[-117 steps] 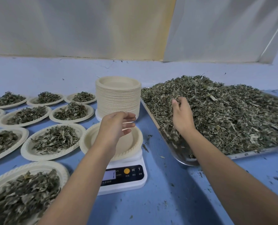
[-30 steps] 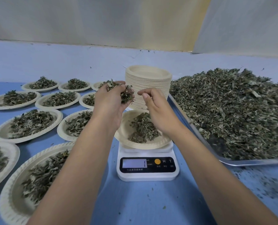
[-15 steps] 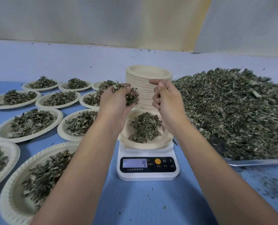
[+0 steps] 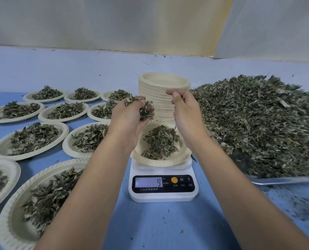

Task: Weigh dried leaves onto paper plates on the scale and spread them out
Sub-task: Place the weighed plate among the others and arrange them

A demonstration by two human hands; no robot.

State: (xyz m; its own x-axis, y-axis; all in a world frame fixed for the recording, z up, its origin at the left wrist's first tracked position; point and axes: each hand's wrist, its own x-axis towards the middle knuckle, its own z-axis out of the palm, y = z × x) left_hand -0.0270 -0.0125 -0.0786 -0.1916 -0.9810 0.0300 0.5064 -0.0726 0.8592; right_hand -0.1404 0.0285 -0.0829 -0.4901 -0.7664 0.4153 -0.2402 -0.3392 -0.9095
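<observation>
Just above the plate (image 4: pixel 184 156), left grip (image 4: pixel 128 117) clutches leaves (image 4: pixel 145 110); right grip (image 4: pixel 186 112) curled, empty.

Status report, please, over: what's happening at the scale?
Left hand grips a clump of dried leaves above the plate on the scale. Right hand curled, no leaves visible in it. Display reads 9. Nothing blocks the plate.

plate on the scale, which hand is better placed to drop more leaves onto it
Left. The left hand grips a clump of dried leaves right above the plate on the scale; the right hand is beside it, curled, with no leaves showing.
</observation>
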